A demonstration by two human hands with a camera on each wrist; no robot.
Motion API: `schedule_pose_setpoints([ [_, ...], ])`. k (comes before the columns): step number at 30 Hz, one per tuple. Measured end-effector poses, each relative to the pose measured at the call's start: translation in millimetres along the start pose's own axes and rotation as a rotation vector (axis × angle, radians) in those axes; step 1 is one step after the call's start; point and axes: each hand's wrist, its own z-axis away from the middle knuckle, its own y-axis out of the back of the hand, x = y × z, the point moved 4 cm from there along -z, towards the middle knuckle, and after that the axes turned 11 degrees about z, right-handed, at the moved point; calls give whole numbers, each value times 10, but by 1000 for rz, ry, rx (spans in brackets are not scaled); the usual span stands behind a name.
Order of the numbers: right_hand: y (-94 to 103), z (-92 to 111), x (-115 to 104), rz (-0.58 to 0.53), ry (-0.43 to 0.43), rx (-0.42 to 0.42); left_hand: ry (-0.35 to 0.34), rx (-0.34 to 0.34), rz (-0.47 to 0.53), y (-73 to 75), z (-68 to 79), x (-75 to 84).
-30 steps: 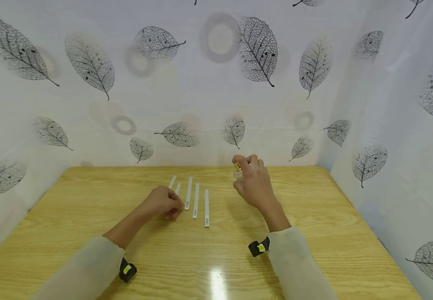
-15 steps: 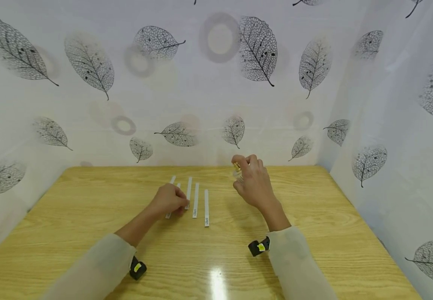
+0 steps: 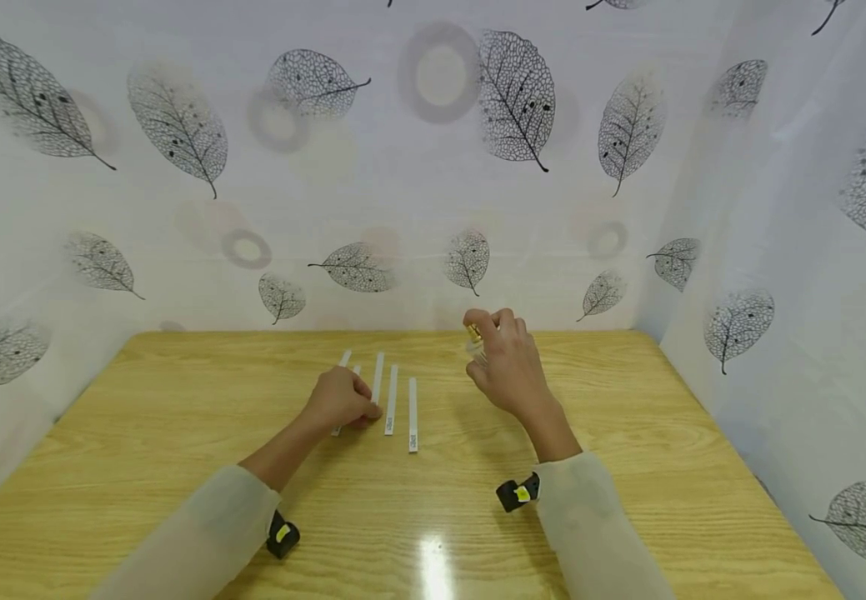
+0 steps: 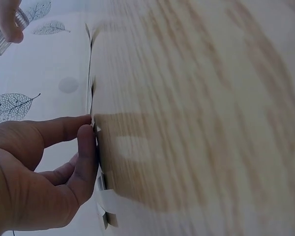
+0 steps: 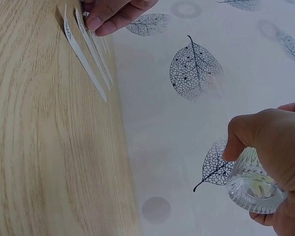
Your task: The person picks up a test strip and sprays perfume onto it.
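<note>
A row of several slim white paper tester strips (image 3: 413, 417) lies on the wooden table, with small dark print at their near ends. My left hand (image 3: 344, 398) pinches the near end of the third strip from the left (image 3: 377, 375) between thumb and fingertip, down at table level. Its hand and wrist partly cover the two leftmost strips. Above the table to the right, my right hand (image 3: 509, 367) grips a clear ribbed-glass perfume bottle (image 5: 255, 189) with a gold neck (image 3: 473, 332). The index finger lies over the bottle's top, which it hides.
The wooden table (image 3: 628, 467) ends at a pale curtain (image 3: 402, 183) printed with leaves, behind and to both sides. Black wrist cameras (image 3: 513, 495) hang below both sleeves. A light reflection shows near the front of the table.
My left hand has moved right from the second strip to the third and now pinches its near end. My right hand stays in place with the perfume bottle.
</note>
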Motion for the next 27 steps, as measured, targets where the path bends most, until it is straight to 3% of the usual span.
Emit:
schedule_pose_setpoints([
  [11, -24, 4, 6, 7, 0, -25, 22, 19, 51, -18, 26, 19],
  [23, -24, 5, 15, 7, 6, -23, 39, 39, 25, -30, 7, 26],
  [27, -19, 1, 20, 5, 8, -17, 16, 66, -28, -19, 26, 62],
])
